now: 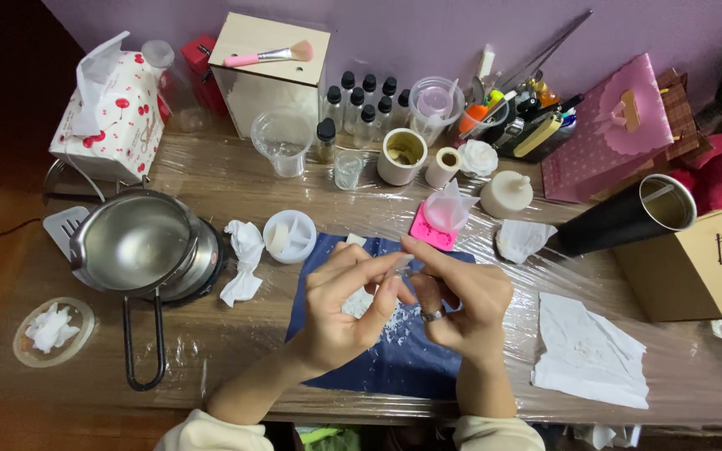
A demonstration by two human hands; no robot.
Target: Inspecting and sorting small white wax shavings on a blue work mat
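While both hands, left hand (340, 309) and right hand (461, 305), pinch 1 small clear plastic piece (400, 266) with closed fingers, stay over the dark blue cloth (411, 363) near the tabletop's front edge.

Two hands (340, 305), one pot (139, 242)

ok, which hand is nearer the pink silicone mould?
Right. The right hand sits just below the pink silicone mould, its fingertips reaching up close to it. The left hand is farther off, below and to its left.
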